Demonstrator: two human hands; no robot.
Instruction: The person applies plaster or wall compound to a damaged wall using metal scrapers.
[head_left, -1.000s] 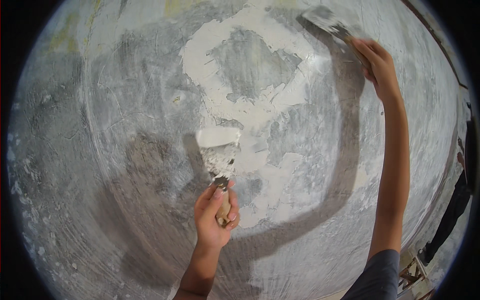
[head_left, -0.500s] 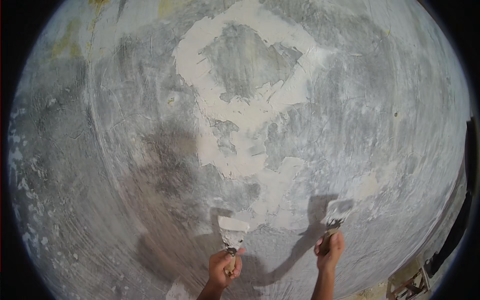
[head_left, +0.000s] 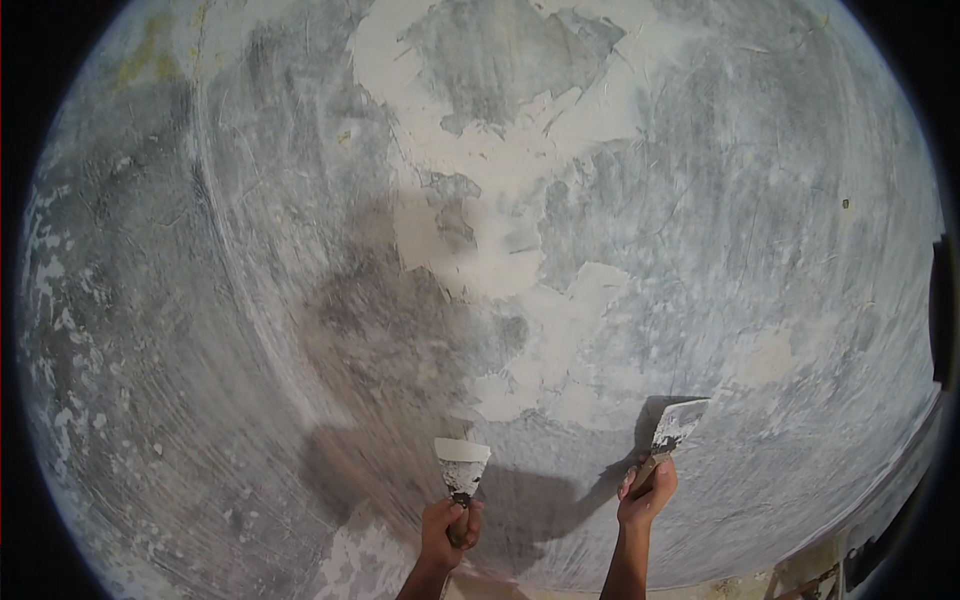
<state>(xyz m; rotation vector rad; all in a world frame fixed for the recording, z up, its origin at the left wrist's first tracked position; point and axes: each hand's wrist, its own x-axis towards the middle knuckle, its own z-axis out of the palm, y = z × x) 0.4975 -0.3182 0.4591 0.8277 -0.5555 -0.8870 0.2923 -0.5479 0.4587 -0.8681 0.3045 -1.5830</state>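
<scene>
A grey wall (head_left: 690,240) with uneven white putty (head_left: 500,270) spread over its middle fills most of the picture. My left hand (head_left: 447,530), low in the centre, is closed round the handle of a putty knife (head_left: 463,468). Its blade points up and carries a band of white putty along the top edge. Farther right, my right hand (head_left: 647,492) grips a second putty knife (head_left: 680,424), its blade slanted up and to the right and smeared with white. That blade is close to the wall; whether it touches I cannot tell.
Shadows of my arms and body fall across the wall left of centre and between the hands. At the lower right the wall ends beside dark objects (head_left: 870,550), too cut off to name. A small hole (head_left: 845,203) marks the wall on the right.
The view has shifted downward, so the putty patches sit higher in the picture. My right hand's knife has turned, with its blade now seen more edge-on. Both hands keep their hold.
</scene>
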